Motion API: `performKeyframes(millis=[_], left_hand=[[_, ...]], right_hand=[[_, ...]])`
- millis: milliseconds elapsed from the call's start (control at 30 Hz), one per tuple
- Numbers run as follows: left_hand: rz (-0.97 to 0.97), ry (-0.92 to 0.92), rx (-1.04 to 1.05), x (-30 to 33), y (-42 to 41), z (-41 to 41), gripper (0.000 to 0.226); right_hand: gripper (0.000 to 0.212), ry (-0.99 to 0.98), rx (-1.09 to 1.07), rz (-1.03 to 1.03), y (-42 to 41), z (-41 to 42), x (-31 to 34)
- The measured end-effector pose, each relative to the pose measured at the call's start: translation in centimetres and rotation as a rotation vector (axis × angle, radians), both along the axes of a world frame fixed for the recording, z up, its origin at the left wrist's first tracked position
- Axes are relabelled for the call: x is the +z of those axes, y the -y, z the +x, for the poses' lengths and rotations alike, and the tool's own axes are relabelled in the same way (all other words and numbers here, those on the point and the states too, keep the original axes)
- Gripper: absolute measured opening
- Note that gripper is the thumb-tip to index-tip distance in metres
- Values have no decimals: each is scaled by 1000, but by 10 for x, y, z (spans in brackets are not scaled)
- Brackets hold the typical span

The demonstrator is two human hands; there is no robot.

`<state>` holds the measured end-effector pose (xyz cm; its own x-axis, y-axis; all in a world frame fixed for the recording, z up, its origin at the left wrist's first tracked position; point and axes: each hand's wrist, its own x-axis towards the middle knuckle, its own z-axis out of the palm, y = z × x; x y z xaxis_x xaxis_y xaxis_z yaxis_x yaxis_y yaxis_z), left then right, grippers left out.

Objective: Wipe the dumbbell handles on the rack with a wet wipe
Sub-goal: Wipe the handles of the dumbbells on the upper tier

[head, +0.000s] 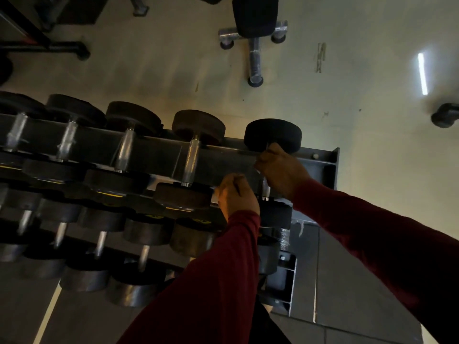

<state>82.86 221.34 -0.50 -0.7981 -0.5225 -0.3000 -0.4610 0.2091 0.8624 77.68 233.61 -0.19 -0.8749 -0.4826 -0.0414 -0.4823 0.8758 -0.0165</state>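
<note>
lying across the top tier of the dumbbell rack [325,165], the rightmost dumbbell [272,135] has its long axis running from near to far in the head view, one round black head at the far edge of the tier and the other near the person, with the metal handle [265,189] between them. the right hand [280,170] is curled round the upper part of that handle, just under the far head, its dark red sleeve [372,227] coming in from the lower right. whether a wipe sits inside the grip cannot be told. the left hand [236,194] hovers just left of the same handle, fingers curled in a loose fist; something pale shows at its fingertips, too blurred to name. its forearm rises from the bottom edge and hides part of the lower tiers.

to the left, more dumbbells [193,155] lie side by side on the top tier, all pointing the same way, with further rows beneath. beyond the rack, a padded bench [255,18] on metal legs stands on the pale floor [347,95], well apart.
</note>
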Motion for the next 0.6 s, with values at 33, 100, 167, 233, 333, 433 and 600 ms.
performKeyframes(millis=[33, 100, 167, 233, 333, 433, 600], left_hand=[[7, -15, -1, 1, 0, 1, 16], [43, -33, -14, 4, 0, 3, 14], [58, -35, -74, 9, 2, 4, 13], [3, -20, -168, 12, 5, 6, 23], [-85, -5, -318, 21, 14, 7, 16], [-120, 50, -471, 45, 34, 7, 19], [-125, 133, -589, 84, 105, 27, 29]], right_hand=[[30, 45, 12, -20, 0, 4, -1], [31, 215, -4, -152, 0, 13, 4], [27, 405, -136, -331, -1, 29, 13], [21, 413, -351, -544, -6, 49, 19], [17, 425, -764, -902, -12, 78, 34], [15, 565, -993, -1196, -6, 90, 59], [17, 541, -931, -1189, 38, 93, 105]])
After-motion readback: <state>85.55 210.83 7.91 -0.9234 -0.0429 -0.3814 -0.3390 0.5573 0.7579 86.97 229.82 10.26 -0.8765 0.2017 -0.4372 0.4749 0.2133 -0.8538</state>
